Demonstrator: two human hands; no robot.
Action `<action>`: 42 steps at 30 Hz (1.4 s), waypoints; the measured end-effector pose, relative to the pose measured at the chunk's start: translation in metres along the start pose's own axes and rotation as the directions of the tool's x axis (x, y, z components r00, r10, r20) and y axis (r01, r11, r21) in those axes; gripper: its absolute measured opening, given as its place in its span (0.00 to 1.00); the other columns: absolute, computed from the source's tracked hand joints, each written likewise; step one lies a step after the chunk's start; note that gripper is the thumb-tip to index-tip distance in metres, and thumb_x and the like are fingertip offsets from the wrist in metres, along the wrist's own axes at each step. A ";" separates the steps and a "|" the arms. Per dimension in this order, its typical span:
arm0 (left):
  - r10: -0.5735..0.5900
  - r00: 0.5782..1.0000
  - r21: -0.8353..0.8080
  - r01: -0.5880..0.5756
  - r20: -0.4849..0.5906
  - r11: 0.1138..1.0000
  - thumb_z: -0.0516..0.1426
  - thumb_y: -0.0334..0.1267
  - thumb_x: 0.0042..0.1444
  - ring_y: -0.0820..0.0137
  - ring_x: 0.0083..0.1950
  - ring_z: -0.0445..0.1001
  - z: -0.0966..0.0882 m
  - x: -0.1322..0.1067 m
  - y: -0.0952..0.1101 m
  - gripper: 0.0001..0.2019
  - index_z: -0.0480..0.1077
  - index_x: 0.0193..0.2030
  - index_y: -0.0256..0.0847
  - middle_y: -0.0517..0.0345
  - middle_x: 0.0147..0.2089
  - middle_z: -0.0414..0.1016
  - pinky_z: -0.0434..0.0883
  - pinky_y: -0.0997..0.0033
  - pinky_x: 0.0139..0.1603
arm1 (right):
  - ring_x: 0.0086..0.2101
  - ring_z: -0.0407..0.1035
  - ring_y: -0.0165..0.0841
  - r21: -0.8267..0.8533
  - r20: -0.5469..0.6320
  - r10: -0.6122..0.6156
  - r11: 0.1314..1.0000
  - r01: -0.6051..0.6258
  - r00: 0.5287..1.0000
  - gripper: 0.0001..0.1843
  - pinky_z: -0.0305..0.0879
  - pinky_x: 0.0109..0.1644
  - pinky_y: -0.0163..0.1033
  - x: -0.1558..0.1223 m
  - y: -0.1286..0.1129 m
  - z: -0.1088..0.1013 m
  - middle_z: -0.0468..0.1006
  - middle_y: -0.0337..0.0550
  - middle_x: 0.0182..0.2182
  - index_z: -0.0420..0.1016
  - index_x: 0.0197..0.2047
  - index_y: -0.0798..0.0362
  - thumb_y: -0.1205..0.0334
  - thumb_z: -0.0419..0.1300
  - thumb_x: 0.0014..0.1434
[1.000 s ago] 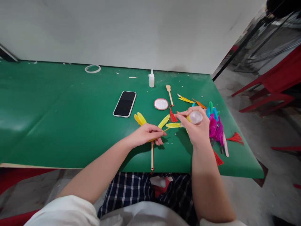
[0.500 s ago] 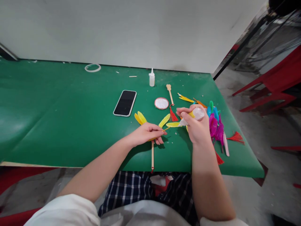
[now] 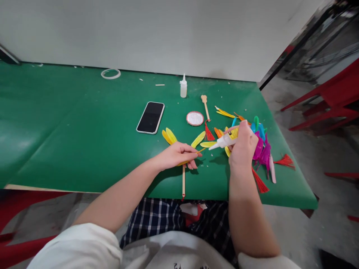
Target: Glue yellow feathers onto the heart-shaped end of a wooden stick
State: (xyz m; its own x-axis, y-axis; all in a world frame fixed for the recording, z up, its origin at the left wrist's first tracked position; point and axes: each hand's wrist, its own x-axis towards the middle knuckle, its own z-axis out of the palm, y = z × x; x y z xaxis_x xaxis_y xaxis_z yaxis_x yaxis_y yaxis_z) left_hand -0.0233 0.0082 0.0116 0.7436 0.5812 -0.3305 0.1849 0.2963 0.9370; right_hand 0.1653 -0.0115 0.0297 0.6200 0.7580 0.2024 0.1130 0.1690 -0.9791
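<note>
On the near edge of the green table [image 3: 84,123], the left hand [image 3: 182,155] has thumb and fingertips closed on a slim yellow feather [image 3: 183,163], its thin end sticking out to the right. The right hand [image 3: 243,145] is wrapped round a squeeze bottle [image 3: 228,139], fingers closed about its body, with the white nozzle slanting down to the left just beside that thin end; whether the two touch, I cannot tell. Around the bottle runs a yellow label with dark print, too small to read. More yellow feathers [image 3: 198,139] fan out about the left hand, above a wooden handle [image 3: 183,183]. Farther back stands a small white bottle [image 3: 183,87], near a phone [image 3: 150,117] with a dark screen and a red-rimmed oval disc [image 3: 195,118]. Beside the disc lies a wooden stick [image 3: 205,104] with a red tassel [image 3: 209,131]. Magenta feathers [image 3: 262,153] are heaped beyond the right hand. Dark characters on the pale shirt [image 3: 179,246] are cut off by the lower edge and cannot be made out
</note>
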 end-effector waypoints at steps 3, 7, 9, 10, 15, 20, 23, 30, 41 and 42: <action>-0.002 1.000 -0.010 0.003 0.001 1.000 0.55 0.41 0.55 0.75 0.28 0.74 0.000 -0.001 0.000 0.13 0.72 0.42 0.33 0.55 0.27 0.76 0.68 0.80 0.28 | 0.13 0.52 0.23 0.042 -0.001 0.076 0.996 -0.076 0.997 0.23 0.47 0.15 0.32 0.002 0.006 0.002 0.57 0.32 0.13 0.69 0.20 0.53 0.41 0.54 0.51; -0.007 1.000 -0.035 0.006 -0.006 0.999 0.56 0.41 0.55 0.75 0.28 0.74 0.000 -0.001 0.000 0.14 0.71 0.42 0.32 0.54 0.27 0.76 0.67 0.80 0.27 | 0.13 0.50 0.23 0.066 0.050 0.095 0.993 -0.098 0.994 0.23 0.44 0.14 0.33 0.003 0.010 0.004 0.55 0.32 0.12 0.65 0.18 0.52 0.41 0.54 0.51; -0.009 1.000 -0.041 0.009 -0.010 0.999 0.56 0.41 0.54 0.75 0.27 0.74 0.000 -0.001 0.000 0.13 0.72 0.42 0.32 0.54 0.26 0.76 0.67 0.79 0.28 | 0.13 0.49 0.24 0.072 0.070 0.104 0.991 -0.109 0.992 0.23 0.43 0.14 0.34 0.003 0.010 0.005 0.53 0.32 0.12 0.64 0.18 0.51 0.41 0.54 0.51; -0.010 1.000 -0.044 0.010 -0.012 0.999 0.56 0.41 0.54 0.75 0.27 0.74 0.000 -0.001 0.000 0.13 0.72 0.41 0.32 0.54 0.26 0.76 0.67 0.79 0.28 | 0.13 0.49 0.24 0.075 0.076 0.111 0.990 -0.116 0.991 0.23 0.42 0.14 0.34 0.003 0.009 0.005 0.53 0.32 0.12 0.63 0.17 0.51 0.41 0.54 0.51; -0.002 1.000 -0.054 0.001 -0.008 0.999 0.56 0.41 0.54 0.75 0.27 0.74 0.000 -0.001 -0.001 0.13 0.72 0.41 0.32 0.54 0.26 0.76 0.68 0.78 0.28 | 0.13 0.49 0.25 0.079 0.086 0.122 0.989 -0.129 0.989 0.24 0.42 0.15 0.35 0.001 0.008 0.006 0.55 0.33 0.13 0.62 0.17 0.50 0.40 0.53 0.51; -0.004 1.000 -0.049 0.004 -0.005 0.999 0.56 0.41 0.54 0.75 0.28 0.74 0.000 -0.001 -0.001 0.14 0.72 0.42 0.32 0.54 0.26 0.76 0.68 0.78 0.28 | 0.13 0.48 0.25 0.109 0.095 0.108 0.987 -0.118 0.990 0.23 0.40 0.14 0.35 0.000 0.007 0.006 0.56 0.32 0.13 0.62 0.19 0.51 0.41 0.53 0.51; -0.003 1.000 -0.056 0.003 -0.004 0.998 0.56 0.41 0.54 0.75 0.28 0.74 0.000 -0.001 -0.001 0.14 0.72 0.42 0.33 0.55 0.26 0.76 0.68 0.78 0.28 | 0.13 0.48 0.25 0.086 0.106 0.114 0.989 -0.123 0.988 0.23 0.41 0.15 0.35 0.000 0.006 0.007 0.55 0.32 0.13 0.62 0.19 0.50 0.41 0.52 0.52; -0.008 1.000 -0.050 0.008 -0.010 0.999 0.56 0.42 0.54 0.75 0.27 0.73 0.000 -0.001 0.001 0.14 0.72 0.41 0.32 0.54 0.26 0.76 0.68 0.78 0.28 | 0.13 0.48 0.25 0.074 0.095 0.104 0.991 -0.111 0.990 0.23 0.41 0.15 0.35 0.001 0.007 0.007 0.54 0.31 0.12 0.62 0.19 0.50 0.40 0.52 0.52; -0.013 1.000 -0.044 0.013 0.000 0.999 0.56 0.42 0.54 0.75 0.27 0.73 0.000 -0.001 0.002 0.15 0.71 0.42 0.32 0.54 0.26 0.76 0.68 0.77 0.29 | 0.12 0.47 0.23 0.060 0.106 0.091 0.993 -0.098 0.990 0.24 0.41 0.14 0.33 0.002 0.008 0.007 0.51 0.30 0.12 0.61 0.19 0.51 0.38 0.53 0.51; -0.012 1.000 -0.045 0.012 0.000 0.999 0.56 0.42 0.54 0.75 0.27 0.73 0.000 -0.001 0.001 0.15 0.71 0.42 0.32 0.54 0.26 0.76 0.68 0.77 0.29 | 0.12 0.47 0.23 0.058 0.105 0.091 0.993 -0.098 0.990 0.24 0.41 0.14 0.33 0.002 0.008 0.006 0.52 0.30 0.12 0.61 0.19 0.51 0.38 0.53 0.50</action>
State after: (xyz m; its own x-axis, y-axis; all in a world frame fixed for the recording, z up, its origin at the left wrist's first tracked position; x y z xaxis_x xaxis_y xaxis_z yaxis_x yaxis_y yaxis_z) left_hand -0.0241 0.0079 0.0134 0.7413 0.5777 -0.3417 0.1645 0.3371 0.9270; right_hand 0.1621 -0.0049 0.0225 0.5431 0.8320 0.1131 0.0063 0.1306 -0.9914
